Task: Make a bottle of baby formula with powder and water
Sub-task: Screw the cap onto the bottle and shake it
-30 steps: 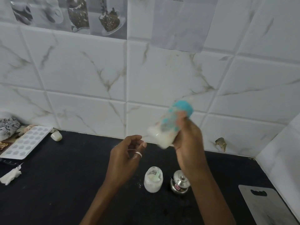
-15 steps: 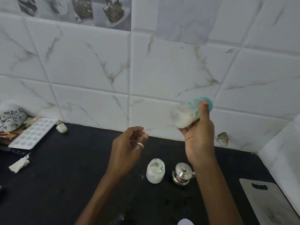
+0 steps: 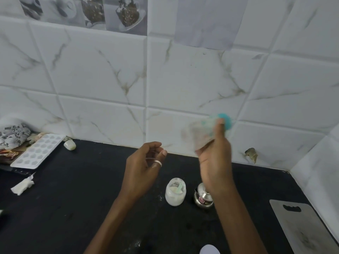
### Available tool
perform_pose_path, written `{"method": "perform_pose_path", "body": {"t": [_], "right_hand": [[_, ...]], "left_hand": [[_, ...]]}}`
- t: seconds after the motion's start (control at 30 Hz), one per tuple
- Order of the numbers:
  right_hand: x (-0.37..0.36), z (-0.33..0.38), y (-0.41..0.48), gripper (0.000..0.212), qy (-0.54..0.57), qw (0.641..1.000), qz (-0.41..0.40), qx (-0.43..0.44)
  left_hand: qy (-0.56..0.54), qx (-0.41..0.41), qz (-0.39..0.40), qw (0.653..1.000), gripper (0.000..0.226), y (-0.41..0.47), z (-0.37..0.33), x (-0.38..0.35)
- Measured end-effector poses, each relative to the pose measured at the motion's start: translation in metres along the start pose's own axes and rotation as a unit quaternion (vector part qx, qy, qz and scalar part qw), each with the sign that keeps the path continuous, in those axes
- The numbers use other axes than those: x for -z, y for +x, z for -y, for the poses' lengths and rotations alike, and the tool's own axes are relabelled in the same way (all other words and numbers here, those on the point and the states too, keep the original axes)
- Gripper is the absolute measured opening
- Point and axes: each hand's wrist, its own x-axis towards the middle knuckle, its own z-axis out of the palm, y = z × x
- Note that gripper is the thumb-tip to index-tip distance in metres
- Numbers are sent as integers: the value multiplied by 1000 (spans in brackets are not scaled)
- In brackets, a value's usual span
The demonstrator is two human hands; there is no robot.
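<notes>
My right hand (image 3: 215, 162) grips a baby bottle (image 3: 203, 132) with a teal cap, raised in front of the tiled wall. The bottle is blurred by motion and lies tilted, cap up to the right, with white liquid inside. My left hand (image 3: 145, 165) hovers beside it over the counter, fingers loosely curled, holding nothing; a ring shows on one finger. Below the hands a clear jar of white powder (image 3: 175, 192) with a green scoop inside stands on the black counter (image 3: 73, 198). A small steel lidded pot (image 3: 203, 197) stands right of the jar.
A white ice-cube tray (image 3: 36, 151) lies at the far left by a patterned cloth (image 3: 12, 133) and a brown packet (image 3: 9, 154). A crumpled tissue (image 3: 23, 186) lies nearer. A small white cap (image 3: 69, 144) sits by the wall. A grey cutting board (image 3: 300, 226) lies at the right.
The bottle in my right hand has swung back and forth in front of the wall, blurred throughout. My left hand has stayed almost still.
</notes>
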Motion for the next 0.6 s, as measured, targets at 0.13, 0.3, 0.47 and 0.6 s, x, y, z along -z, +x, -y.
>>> {"method": "perform_pose_path", "body": {"t": [0.13,0.3,0.47,0.6], "right_hand": [[-2,-15,-16,46,-135,983,124,-18],[3,12,12,34,65,997,-38,-2],[-7,-15,-9,61,-97,991,82,-26],[-3,-8,-3,48,-12,996,86,-7]], "left_hand": [[35,-22,23,999,43,1,2,0],[-7,7,-2,1000,22,-2,-1,2],[20,-9,12,1000,37,0,-1,2],[13,-8,7,1000,29,0,-2,1]]}}
